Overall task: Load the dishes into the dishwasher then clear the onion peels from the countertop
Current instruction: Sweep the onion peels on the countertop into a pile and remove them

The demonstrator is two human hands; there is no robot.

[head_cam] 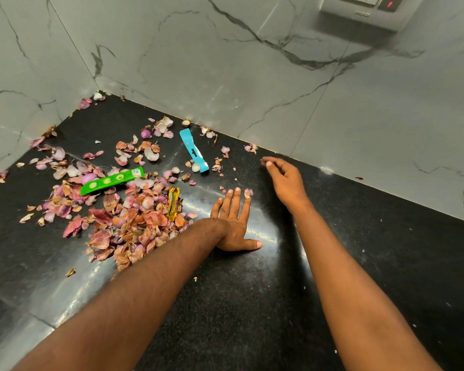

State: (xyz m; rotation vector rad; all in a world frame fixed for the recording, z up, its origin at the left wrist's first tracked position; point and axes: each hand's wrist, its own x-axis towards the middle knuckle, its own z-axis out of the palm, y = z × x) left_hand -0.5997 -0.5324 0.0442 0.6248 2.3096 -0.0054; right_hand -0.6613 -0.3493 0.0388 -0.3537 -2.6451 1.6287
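Black polished stone makes the surface (252, 303), which meets grey marble wall tiles (225, 62) in a corner. Onion peels (129, 218) lie scattered over the left part of it, densest in a heap just beside the left forearm, thinner toward the corner. Among them lie a green wrapper (111, 180), a blue wrapper (194, 150) and a small yellow wrapper (172, 203).

The left hand (235, 223) lies flat, palm down, on the surface at the right edge of the heap. Its fingers (237, 200) are straight and slightly spread, the thumb stretched out to the right; it holds nothing. One peel sits just beside its fingertips.

The right hand (285, 178) reaches toward the wall, with loosely curled fingers pointing left. It seems to grip nothing.
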